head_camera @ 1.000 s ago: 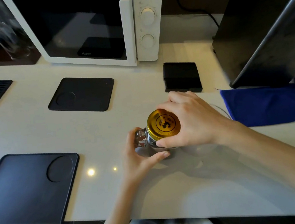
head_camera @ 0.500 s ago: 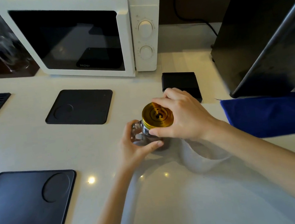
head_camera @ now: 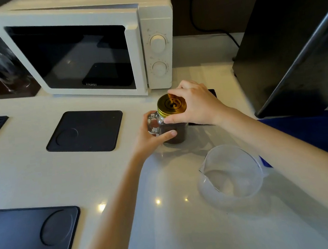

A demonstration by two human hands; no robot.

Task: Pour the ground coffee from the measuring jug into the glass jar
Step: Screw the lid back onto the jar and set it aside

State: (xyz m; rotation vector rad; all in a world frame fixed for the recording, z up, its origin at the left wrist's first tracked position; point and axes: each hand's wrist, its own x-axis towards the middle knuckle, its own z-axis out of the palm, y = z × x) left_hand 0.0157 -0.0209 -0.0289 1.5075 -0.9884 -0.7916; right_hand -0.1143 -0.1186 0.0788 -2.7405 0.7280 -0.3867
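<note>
A glass jar [head_camera: 177,132] with a side handle stands on the white counter, dark ground coffee filling its lower part. A gold lid [head_camera: 171,105] sits on its mouth. My right hand [head_camera: 195,102] grips the lid's rim from the right. My left hand [head_camera: 153,134] wraps the jar's left side at the handle. A clear plastic measuring jug [head_camera: 230,171] stands upright to the front right of the jar, under my right forearm, and looks empty.
A white microwave [head_camera: 89,47] stands at the back. A black square mat [head_camera: 85,131] lies left of the jar, a larger black tray [head_camera: 29,242] at the front left. A blue cloth [head_camera: 311,132] and a tall black appliance [head_camera: 293,48] are on the right.
The view has tilted up, so jar and hands sit higher on the counter in frame. The measuring jug is now plainly in view. Both hands keep their hold on jar and lid.
</note>
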